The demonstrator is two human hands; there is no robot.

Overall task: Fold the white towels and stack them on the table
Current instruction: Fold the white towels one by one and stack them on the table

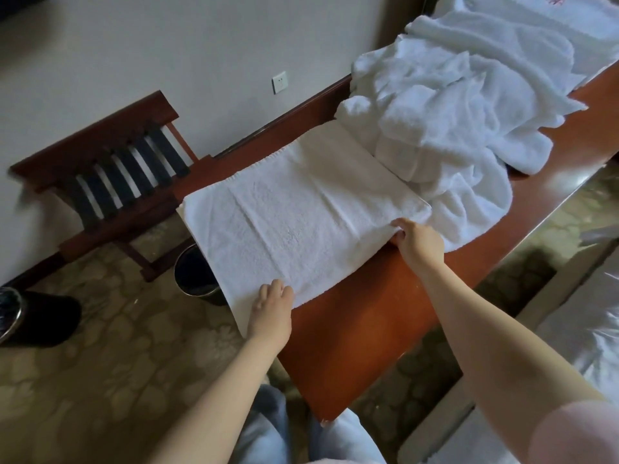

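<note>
White towel [294,209] of nubby matt terry cloth, table [361,316] of glossy reddish wood, luggage rack [110,169] of wood with dark, possibly fabric, straps

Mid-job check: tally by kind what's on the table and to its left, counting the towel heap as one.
Flat white terry towel: 1
Heap of crumpled white towels: 1
Black round waste bins: 2
Dark slatted wooden luggage rack: 1
Long reddish-brown wooden table: 1
White wall socket: 1
Bare hands, left hand and right hand: 2
Total: 9
</note>
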